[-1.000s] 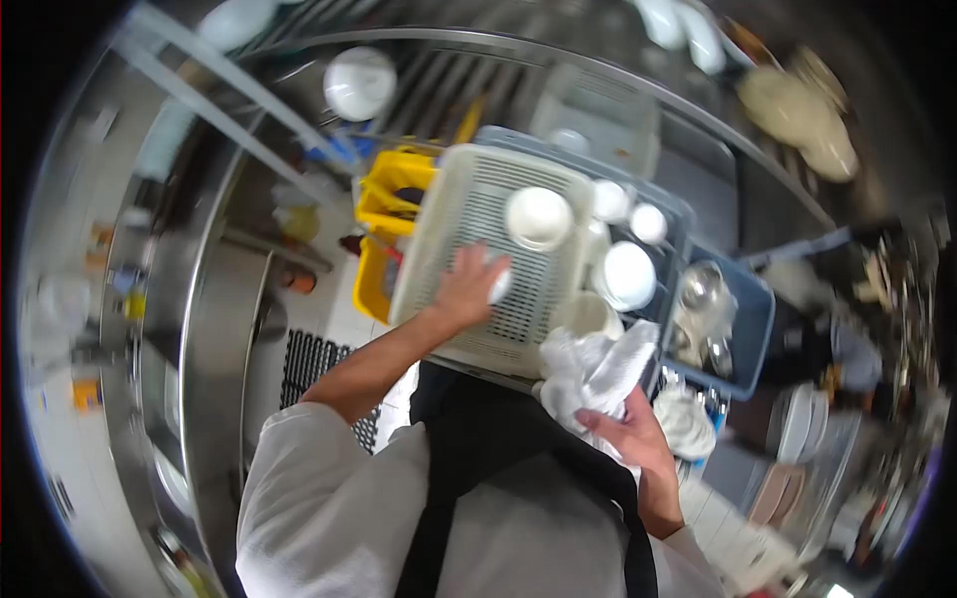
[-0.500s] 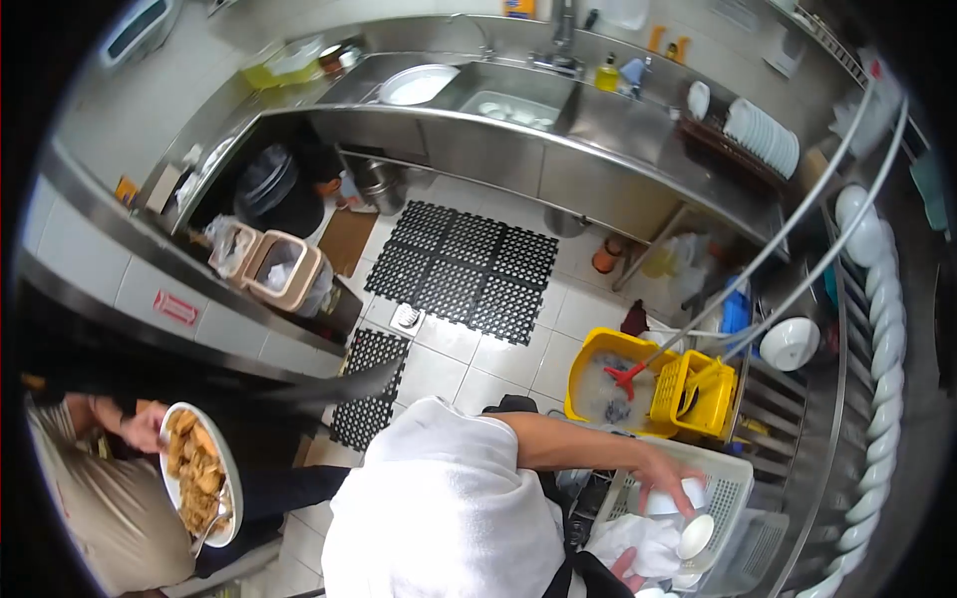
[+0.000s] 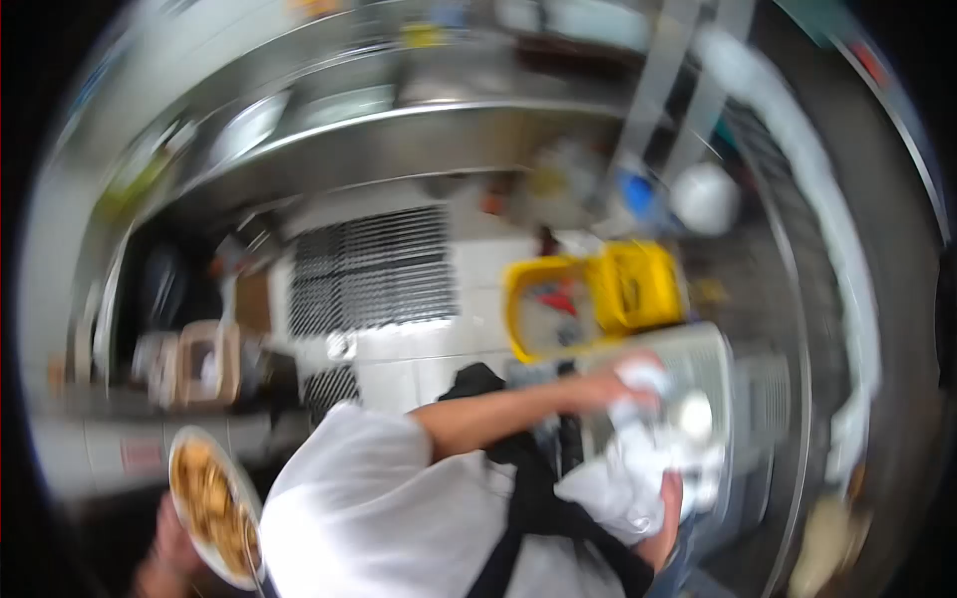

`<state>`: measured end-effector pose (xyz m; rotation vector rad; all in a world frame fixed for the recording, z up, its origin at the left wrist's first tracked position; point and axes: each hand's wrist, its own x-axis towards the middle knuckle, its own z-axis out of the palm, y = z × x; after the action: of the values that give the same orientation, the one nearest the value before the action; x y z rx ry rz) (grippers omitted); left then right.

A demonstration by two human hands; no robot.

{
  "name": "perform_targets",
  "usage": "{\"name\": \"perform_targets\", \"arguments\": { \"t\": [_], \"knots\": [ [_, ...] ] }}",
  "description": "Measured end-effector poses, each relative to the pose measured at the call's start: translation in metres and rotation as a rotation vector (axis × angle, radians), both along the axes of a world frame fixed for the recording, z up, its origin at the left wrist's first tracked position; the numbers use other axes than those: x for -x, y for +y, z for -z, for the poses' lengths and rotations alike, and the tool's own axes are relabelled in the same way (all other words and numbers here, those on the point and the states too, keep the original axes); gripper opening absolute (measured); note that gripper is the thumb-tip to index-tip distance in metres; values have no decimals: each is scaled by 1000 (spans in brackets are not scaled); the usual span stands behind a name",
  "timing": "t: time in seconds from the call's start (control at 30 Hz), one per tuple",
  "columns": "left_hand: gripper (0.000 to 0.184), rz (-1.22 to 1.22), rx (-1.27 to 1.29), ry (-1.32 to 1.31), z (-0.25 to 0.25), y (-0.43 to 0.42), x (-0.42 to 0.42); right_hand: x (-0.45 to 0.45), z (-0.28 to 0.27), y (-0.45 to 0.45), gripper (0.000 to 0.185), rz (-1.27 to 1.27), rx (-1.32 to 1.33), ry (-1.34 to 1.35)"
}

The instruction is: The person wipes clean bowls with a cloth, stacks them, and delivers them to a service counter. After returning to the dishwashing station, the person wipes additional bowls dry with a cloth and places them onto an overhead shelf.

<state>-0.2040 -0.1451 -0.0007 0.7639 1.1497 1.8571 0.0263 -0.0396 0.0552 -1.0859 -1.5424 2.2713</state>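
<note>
My left hand (image 3: 596, 389), smeared by motion, is closed on a small white bowl (image 3: 643, 379) above a pale plastic crate (image 3: 716, 349). Bunched below the bowl is a white cloth (image 3: 623, 483), reaching up toward it. My right hand (image 3: 670, 503) grips the cloth at its right side; its fingers are partly hidden. Another small white bowl (image 3: 693, 417) sits in the crate just right of the cloth, with more white pieces, too blurred to name, below it.
A yellow mop bucket (image 3: 513, 309) stands beyond the crate. At left, another person's hand (image 3: 174, 538) is by an oval plate (image 3: 179, 444) of food. A black rubber mat (image 3: 374, 269) lies on the floor before the steel sink counter (image 3: 349, 164). Bins (image 3: 209, 364) stand far left.
The view has swung right and blurred. My left hand still holds the bowl, now apart from the other small bowl. My right hand has come up along the cloth. The person's plate has shifted in view.
</note>
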Motion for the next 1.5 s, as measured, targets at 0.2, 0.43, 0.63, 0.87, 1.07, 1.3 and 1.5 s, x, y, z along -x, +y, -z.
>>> {"name": "perform_targets", "arguments": {
  "t": [0.2,0.43,0.63,0.87,1.07,1.3,1.5],
  "knots": [
    [76,567,-44,-633,-7,22,-32,3,46,-46,43,347,-93,-187],
    [25,705,354,749,-19,36,-28,-34,-15,-40,26,121,-1184,-481],
    [32,960,421,568,-39,69,-31,-18,-32,-48,46,868,427,537],
    [51,722,177,1136,-53,166,-76,-10,-96,100,42,866,-20,787],
    [43,819,100,1580,-27,269,-163,-6,-161,330,37,891,-460,314],
    [43,1126,277,1887,-15,287,-204,-27,-172,323,48,173,-803,-296],
    [59,845,41,1965,-16,265,-183,-34,-172,322,52,229,-977,-172]
  ]
}}
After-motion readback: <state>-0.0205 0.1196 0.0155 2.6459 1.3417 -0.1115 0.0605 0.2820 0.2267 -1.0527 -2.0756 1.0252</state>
